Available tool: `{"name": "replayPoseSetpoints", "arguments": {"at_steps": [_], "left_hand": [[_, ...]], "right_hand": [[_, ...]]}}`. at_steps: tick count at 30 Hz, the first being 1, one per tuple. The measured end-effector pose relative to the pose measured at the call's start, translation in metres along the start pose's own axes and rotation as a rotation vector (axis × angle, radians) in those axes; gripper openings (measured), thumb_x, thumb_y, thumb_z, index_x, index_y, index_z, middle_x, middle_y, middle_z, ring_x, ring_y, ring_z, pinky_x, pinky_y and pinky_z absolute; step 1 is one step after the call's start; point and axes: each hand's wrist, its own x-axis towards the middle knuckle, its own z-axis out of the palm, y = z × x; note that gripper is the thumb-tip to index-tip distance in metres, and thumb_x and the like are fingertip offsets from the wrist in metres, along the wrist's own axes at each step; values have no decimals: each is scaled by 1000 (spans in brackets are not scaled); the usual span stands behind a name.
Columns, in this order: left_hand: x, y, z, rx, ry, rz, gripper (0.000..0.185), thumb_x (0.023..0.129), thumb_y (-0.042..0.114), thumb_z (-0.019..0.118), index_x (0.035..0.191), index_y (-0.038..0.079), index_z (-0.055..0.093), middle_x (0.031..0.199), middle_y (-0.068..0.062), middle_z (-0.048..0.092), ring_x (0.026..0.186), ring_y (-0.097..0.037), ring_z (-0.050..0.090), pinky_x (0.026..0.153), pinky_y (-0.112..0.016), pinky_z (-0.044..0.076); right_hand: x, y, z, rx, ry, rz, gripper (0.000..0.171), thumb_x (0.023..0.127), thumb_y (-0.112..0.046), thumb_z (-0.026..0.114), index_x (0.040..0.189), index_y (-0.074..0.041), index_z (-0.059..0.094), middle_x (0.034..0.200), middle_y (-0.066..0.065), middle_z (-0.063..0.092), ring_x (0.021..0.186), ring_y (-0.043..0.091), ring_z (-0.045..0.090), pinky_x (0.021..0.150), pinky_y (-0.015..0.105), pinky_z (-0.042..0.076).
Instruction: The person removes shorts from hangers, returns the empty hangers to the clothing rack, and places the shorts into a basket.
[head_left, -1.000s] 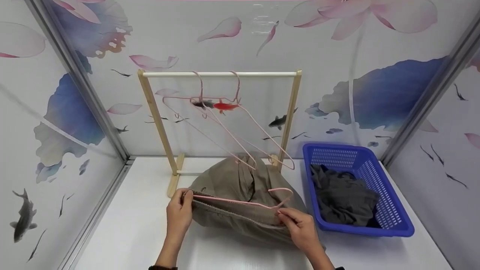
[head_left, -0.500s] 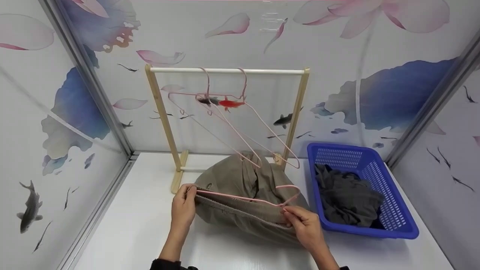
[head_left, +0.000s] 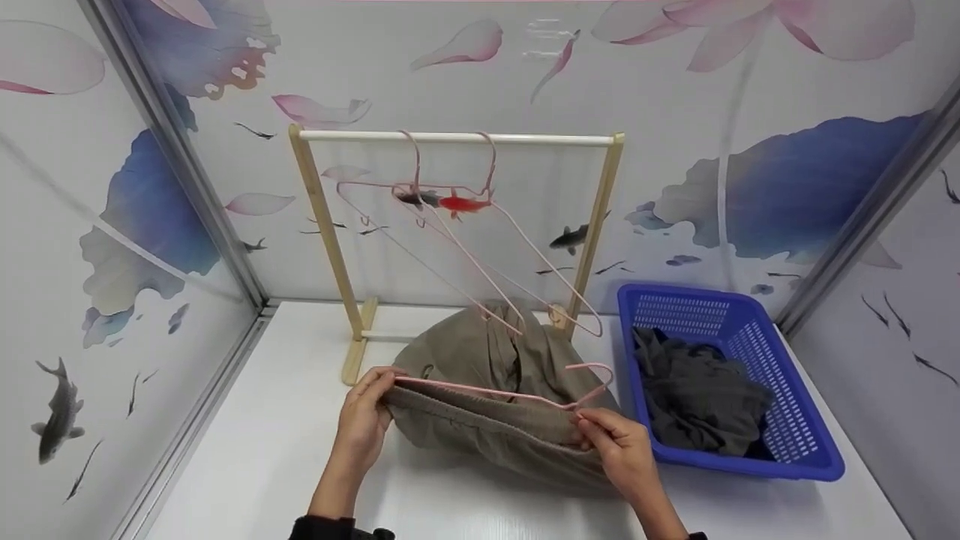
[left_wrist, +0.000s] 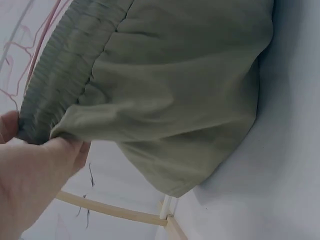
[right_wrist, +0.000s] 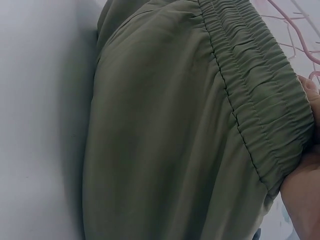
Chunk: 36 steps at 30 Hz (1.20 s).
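A pair of olive trousers [head_left: 487,390] lies bunched on the white table [head_left: 262,465], just in front of the wooden rack [head_left: 457,139]. Its elastic waistband is pinched at one end by the left hand [head_left: 364,420] and at the other by the right hand [head_left: 619,450], held together with a pink hanger [head_left: 525,394]. The garment seems only partly fitted; hanging is judged not yet done. Two empty hangers [head_left: 450,202] crowd the rail's middle, and a blue basket [head_left: 787,420] borders the right.

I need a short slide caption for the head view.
Both hands hold a pink hanger against the olive trousers' waistband.
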Motion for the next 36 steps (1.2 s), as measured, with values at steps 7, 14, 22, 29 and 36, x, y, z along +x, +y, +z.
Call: {"name": "replayPoseSetpoints", "arguments": {"at_steps": [7, 14, 22, 29, 36], "left_hand": [[-1, -3, -5, 81, -120, 8, 26, 106, 9, 48, 125, -6, 58, 120, -10, 60, 110, -20, 56, 95, -30, 49], [-3, -1, 1, 555, -3, 68, 27, 91, 0, 56, 116, 4, 68, 99, -9, 61, 83, -17, 52, 68, -28, 46], [-3, -6, 0, 790, -20, 106, 34, 80, -6, 69, 111, 8, 69, 110, -10, 69, 98, -25, 60, 82, -41, 52], [-1, -8, -3, 904, -22, 183, 26, 85, -10, 69, 103, 9, 71, 103, -8, 69, 96, -24, 62, 85, -47, 53], [-1, -20, -9, 886, 56, 73, 19, 95, 6, 63, 108, 11, 75, 110, -10, 72, 100, -26, 63, 89, -51, 53]], "right_hand": [[4, 2, -6, 30, 18, 46, 12, 94, 17, 60, 101, 19, 69, 84, 9, 74, 70, 7, 67, 59, 21, 54], [6, 4, -5, 29, 8, -34, 13, 92, 20, 60, 98, 18, 70, 77, 19, 70, 66, 8, 64, 57, 20, 52], [5, 6, -3, 25, 9, -75, 15, 89, 23, 60, 99, 18, 70, 75, 23, 68, 67, 5, 65, 58, 19, 53], [5, 3, -7, 1, 0, -68, 18, 89, 23, 61, 100, 15, 72, 81, 19, 73, 69, 7, 69, 59, 20, 56], [9, -3, -12, 91, 4, -7, 16, 94, 19, 57, 102, 17, 71, 86, 10, 75, 76, 10, 73, 66, 22, 58]]}}
